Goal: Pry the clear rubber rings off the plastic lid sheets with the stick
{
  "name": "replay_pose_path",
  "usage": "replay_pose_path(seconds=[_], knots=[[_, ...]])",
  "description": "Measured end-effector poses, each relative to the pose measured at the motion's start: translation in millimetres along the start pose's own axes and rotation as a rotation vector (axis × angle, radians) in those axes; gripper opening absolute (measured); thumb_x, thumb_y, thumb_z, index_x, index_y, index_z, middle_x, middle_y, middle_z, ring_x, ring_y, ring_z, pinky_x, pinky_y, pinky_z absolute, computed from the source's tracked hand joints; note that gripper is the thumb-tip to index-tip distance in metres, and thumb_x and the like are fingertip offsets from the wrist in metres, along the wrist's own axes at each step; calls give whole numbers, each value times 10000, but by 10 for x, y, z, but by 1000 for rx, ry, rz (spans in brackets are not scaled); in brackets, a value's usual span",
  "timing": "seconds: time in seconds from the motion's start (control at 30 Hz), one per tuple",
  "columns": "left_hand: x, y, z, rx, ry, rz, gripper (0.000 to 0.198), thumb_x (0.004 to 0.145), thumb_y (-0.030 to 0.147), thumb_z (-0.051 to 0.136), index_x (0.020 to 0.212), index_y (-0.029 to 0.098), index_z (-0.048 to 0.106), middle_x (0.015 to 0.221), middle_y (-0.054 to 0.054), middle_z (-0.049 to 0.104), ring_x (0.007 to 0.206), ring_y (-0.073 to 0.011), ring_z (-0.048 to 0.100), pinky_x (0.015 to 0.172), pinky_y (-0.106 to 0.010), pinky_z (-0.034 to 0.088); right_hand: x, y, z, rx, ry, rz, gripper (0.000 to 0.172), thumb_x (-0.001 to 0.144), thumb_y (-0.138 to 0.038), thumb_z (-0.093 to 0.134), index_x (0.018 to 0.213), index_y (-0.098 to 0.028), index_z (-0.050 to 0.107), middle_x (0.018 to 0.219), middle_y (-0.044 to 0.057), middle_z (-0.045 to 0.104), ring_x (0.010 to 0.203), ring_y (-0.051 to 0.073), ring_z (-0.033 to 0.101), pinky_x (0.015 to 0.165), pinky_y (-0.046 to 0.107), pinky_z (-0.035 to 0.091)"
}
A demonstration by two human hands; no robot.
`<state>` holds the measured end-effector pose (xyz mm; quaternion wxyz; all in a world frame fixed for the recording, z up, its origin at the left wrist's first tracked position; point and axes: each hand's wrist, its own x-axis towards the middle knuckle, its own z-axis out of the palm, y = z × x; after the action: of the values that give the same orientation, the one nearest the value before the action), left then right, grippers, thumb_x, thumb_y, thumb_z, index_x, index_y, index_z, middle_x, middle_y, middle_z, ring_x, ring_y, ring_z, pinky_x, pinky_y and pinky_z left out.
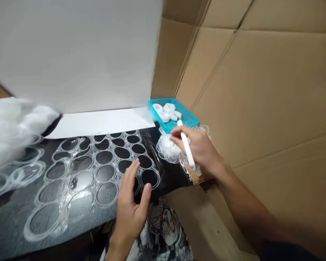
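Note:
My right hand (197, 143) is closed around a slim white pen-like tool (188, 148); its exact kind is unclear. The tool's upper end points at the turquoise plastic basket (170, 127), which contains several white, rounded pieces (168, 107). Just below my right fingers lies a heap of thin, clear plastic rings or discs (168, 148). My left hand (132, 203) has its thumb and fingers apart and holds nothing. It is over the near right edge of a clear plastic sheet (93, 163) patterned with rows of round outlines; whether it touches the sheet I cannot tell.
A dark work surface (8, 224) carries the sheet. At the left is a blurred pile of white, puffy material (13, 127). A white strip (105, 121) runs along the back, below a pale panel (76, 50). Cardboard walls (274, 90) close off the right side.

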<state>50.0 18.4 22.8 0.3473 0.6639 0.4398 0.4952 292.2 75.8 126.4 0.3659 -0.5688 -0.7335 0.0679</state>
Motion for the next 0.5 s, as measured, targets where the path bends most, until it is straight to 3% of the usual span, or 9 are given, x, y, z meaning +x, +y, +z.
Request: replay_pose_path(seconds=[0.07, 0.13, 0.27, 0.37, 0.5], knots=[[92, -163, -144, 410, -104, 121, 488, 1011, 360, 578, 1493, 288, 543, 1594, -65, 523, 1515, -280, 425, 1314, -540, 149, 388, 453, -175, -123, 25, 6, 105, 907, -293, 707, 981, -220, 724, 915, 42, 774, 785, 197, 706, 744, 328, 532], [110, -330, -270, 664, -128, 168, 500, 1023, 399, 521, 1490, 222, 548, 1635, -117, 465, 1562, -327, 340, 1302, -600, 130, 735, 917, -270, -201, -1, 44, 98, 875, -260, 699, 951, -204, 724, 894, 49, 772, 769, 202, 694, 726, 321, 510], [9, -672, -397, 858, -209, 150, 613, 1009, 475, 431, 1538, 179, 519, 1676, -151, 395, 1607, -404, 199, 1239, -680, 241, 1251, 1635, -281, -336, -116, 126, 144, 865, -249, 678, 975, -168, 726, 917, 71, 777, 791, 195, 684, 741, 297, 485], [-54, -862, -413, 880, -304, 145, 627, 979, 507, 458, 1560, 279, 508, 1649, -81, 456, 1611, -389, 195, 1243, -666, 255, 1507, 1938, -248, -406, -198, 180, 154, 852, -230, 694, 975, -143, 726, 935, 82, 783, 804, 181, 682, 741, 273, 476], [-79, -967, -389, 913, -248, 162, 731, 967, 522, 468, 1646, 275, 359, 1683, -79, 397, 1610, -389, 201, 1239, -660, 278, 1732, 2145, -171, -465, -322, 190, 108, 827, -177, 731, 931, -149, 738, 912, 67, 788, 808, 171, 691, 738, 248, 468]])
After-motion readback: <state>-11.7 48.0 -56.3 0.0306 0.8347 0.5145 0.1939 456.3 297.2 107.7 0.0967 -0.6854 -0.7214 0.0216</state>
